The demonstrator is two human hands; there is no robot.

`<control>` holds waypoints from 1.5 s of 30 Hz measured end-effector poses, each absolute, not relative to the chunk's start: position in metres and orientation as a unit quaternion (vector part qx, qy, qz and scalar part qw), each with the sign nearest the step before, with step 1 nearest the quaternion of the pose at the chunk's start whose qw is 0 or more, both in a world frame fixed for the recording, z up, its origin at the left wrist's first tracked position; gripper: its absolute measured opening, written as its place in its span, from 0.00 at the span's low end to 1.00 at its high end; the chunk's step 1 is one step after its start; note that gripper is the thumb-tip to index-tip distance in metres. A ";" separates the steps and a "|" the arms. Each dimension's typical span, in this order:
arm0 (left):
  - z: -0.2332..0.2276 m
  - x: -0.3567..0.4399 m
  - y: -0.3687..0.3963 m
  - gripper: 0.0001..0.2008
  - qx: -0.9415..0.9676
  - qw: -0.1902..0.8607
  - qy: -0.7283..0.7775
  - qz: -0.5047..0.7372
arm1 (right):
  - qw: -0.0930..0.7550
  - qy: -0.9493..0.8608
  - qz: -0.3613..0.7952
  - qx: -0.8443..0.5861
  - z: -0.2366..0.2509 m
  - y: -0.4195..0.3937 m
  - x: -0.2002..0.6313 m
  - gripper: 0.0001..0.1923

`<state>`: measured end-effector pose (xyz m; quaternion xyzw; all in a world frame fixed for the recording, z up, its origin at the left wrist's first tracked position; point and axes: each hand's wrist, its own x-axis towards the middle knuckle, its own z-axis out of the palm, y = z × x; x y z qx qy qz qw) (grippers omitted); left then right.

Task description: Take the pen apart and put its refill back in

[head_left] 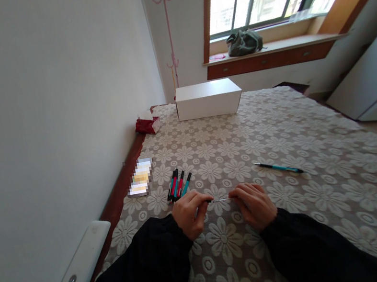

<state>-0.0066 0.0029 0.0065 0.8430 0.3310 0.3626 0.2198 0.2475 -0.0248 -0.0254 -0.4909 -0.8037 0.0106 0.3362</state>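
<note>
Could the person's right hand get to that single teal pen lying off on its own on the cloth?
Probably yes. The teal pen lies just beyond the right hand with only bare tablecloth between, though that hand now pinches a thin refill together with the left hand.

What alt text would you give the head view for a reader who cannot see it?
Two bare hands, left hand and right hand, hold a thin pen part between them over a flower-patterned lace tablecloth. A cluster of red and teal pens lies left, a single teal pen right, a white rectangular box beyond.
</note>
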 end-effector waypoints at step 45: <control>0.003 -0.005 0.008 0.07 0.856 0.199 0.334 0.339 | 0.305 -0.835 0.006 -0.458 -0.014 -0.032 0.236 0.08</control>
